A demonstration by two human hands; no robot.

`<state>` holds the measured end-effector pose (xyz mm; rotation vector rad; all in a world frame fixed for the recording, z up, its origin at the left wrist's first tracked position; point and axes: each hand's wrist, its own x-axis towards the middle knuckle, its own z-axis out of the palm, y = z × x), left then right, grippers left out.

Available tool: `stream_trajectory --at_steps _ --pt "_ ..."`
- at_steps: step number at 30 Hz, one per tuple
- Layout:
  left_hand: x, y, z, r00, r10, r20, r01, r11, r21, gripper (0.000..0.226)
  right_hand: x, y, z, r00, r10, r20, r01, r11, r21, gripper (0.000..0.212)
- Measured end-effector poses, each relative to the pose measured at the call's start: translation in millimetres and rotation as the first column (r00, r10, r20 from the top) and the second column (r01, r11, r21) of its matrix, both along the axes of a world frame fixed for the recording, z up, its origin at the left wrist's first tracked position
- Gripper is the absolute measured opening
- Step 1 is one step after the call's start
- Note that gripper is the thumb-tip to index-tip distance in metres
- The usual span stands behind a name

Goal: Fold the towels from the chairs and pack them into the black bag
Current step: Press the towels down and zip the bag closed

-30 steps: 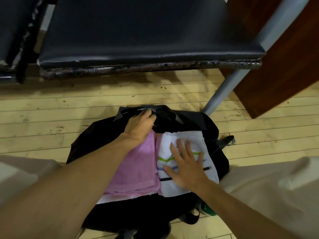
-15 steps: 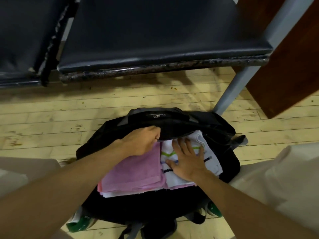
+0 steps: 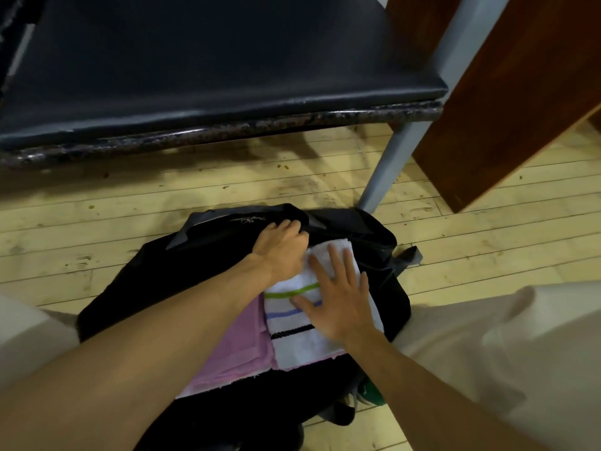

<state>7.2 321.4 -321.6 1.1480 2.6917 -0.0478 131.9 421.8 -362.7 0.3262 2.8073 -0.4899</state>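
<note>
Head view. Bag (image 3: 136,288) lies on the floor (image 3: 97,229) just in front of the chair (image 3: 211,76), mouth toward us.

Left hand (image 3: 281,252) is at the bag's far edge, fingers curled over the top flap and clamped on it. We read that as holding the mouth open so the towels can go under. Its forearm crosses above the pink towel (image 3: 237,349).

Right hand (image 3: 341,304) lies flat, palm down, on the white towel (image 3: 302,346). Fingers are straight and spread apart, thumb out to the left, gripping nothing. We judge it a press: flatten the fold and push it toward the far edge.

The white towel is folded in the right half of the mouth, its far end touching the flap. The pink towel is folded beside it on the left, touching it, and its near end reaches toward the bag's near edge. A white layer shows under the pink; we can't tell what it is.

No towel on the visible part of the chair seat, so packing looks nearly done.
</note>
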Motion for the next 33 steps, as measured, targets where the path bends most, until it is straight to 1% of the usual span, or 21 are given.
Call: stream_trajectory --at_steps 2,4,7,9,11,13,14,16,17,19,20,22,23,24,25,27,28,30,31,32,33 --pt "0 8 -8 0.999 -0.017 -0.043 0.017 1.000 -0.006 0.021 2 -4 -3 0.998 -0.060 -0.005 0.060 0.998 -0.018 0.100" --pt "-2 12 -14 0.998 -0.012 -0.060 0.014 1.000 0.021 0.019 8 -9 -5 0.994 -0.110 -0.023 0.109 0.994 -0.031 0.105" --pt "-4 14 -16 0.996 -0.004 -0.086 0.012 0.996 0.091 0.019 14 -12 -13 0.993 -0.110 -0.036 0.109 0.994 -0.016 0.110" --pt "-4 14 -7 0.996 0.051 -0.075 -0.037 0.983 0.182 0.024 11 -10 -19 0.994 -0.109 -0.011 0.109 0.994 -0.008 0.112" --pt "-7 12 7 0.987 0.135 -0.082 -0.101 0.939 0.330 0.025 8 -11 -25 0.992 -0.121 0.027 0.121 0.993 0.003 0.116" --pt "-11 8 20 0.977 0.161 -0.140 -0.077 0.878 0.473 0.020 7 -12 -29 0.990 -0.126 0.064 0.126 0.992 0.012 0.121" --pt "-11 5 25 0.972 0.149 -0.179 -0.041 0.867 0.497 0.019 7 -12 -30 0.989 -0.123 0.080 0.122 0.992 0.014 0.120" --pt "-3 -3 28 0.966 0.083 -0.245 0.043 0.883 0.468 0.022 5 -12 -29 0.988 -0.119 0.101 0.120 0.993 0.004 0.114" --pt "4 -7 22 0.967 0.029 -0.253 0.089 0.892 0.443 0.024 4 -11 -27 0.987 -0.118 0.112 0.119 0.993 -0.007 0.109" --pt "24 -18 9 0.975 -0.110 -0.194 0.176 0.912 0.370 0.026 4 -7 -23 0.984 -0.105 0.144 0.111 0.993 -0.033 0.095" --pt "33 -24 0 0.977 -0.161 -0.140 0.199 0.924 0.327 0.026 7 -5 -21 0.985 -0.081 0.150 0.088 0.995 -0.040 0.090" --pt "46 -33 -17 0.982 -0.187 -0.034 0.189 0.954 0.234 0.016 19 2 -14 0.996 0.014 0.093 -0.010 0.999 -0.037 0.089" --pt "50 -36 -21 0.983 -0.183 -0.005 0.180 0.958 0.224 0.012 27 6 -9 0.995 0.071 0.067 -0.069 0.997 -0.032 0.086" --pt "53 -37 -22 0.985 -0.170 0.005 0.165 0.961 0.223 0.012 33 12 -3 0.993 0.105 0.053 -0.104 0.994 -0.026 0.076" --pt "55 -35 -19 0.988 -0.154 0.005 0.150 0.965 0.213 0.014 38 19 2 0.995 0.088 0.042 -0.087 0.996 -0.032 0.061" --pt "58 -26 -13 0.989 -0.146 -0.020 0.147 0.973 0.176 0.021 41 32 13 0.999 -0.031 -0.031 0.030 0.999 -0.040 0.037" --pt "58 -23 -11 0.989 -0.143 -0.033 0.146 0.976 0.159 0.025 39 38 15 0.992 -0.109 -0.061 0.106 0.993 -0.043 0.031" --pt "60 -18 -9 0.989 -0.144 -0.043 0.148 0.983 0.105 0.033 34 53 16 0.966 -0.252 -0.049 0.248 0.966 -0.069 0.025" --pt "61 -17 -9 0.987 -0.150 -0.048 0.154 0.984 0.089 0.038 32 60 16 0.958 -0.286 -0.013 0.285 0.956 -0.075 0.023" --pt "64 -16 -10 0.987 -0.153 -0.043 0.156 0.985 0.080 0.044 29 68 14 0.959 -0.281 0.036 0.283 0.956 -0.078 0.022" --pt "67 -15 -12 0.988 -0.153 -0.031 0.155 0.985 0.070 0.051 27 75 12 0.967 -0.241 0.088 0.248 0.966 -0.080 0.021"
